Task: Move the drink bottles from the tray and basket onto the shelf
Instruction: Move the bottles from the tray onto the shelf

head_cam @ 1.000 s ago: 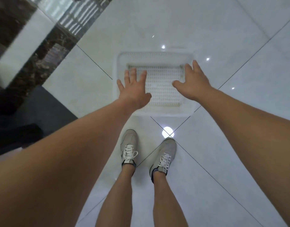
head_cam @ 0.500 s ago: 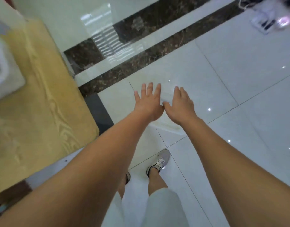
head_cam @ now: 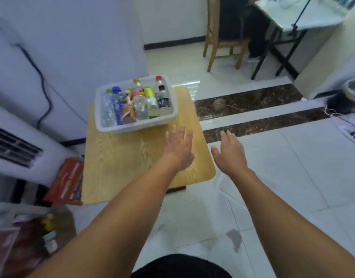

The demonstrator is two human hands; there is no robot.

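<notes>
White tray [head_cam: 132, 127] of bottles [head_cam: 135, 102] sits mid-frame on a wooden table [head_cam: 116, 163]. Left hand [head_cam: 179, 150] and right hand [head_cam: 229, 154] hover below it, fingers spread wide, holding nothing.

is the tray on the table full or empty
Full: drink bottles crowd the white tray side by side, wall to wall.

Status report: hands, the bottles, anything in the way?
Left hand and right hand open, empty. Drink bottles packed in white tray on wooden table, untouched. Nothing visible between hands and tray.
</notes>
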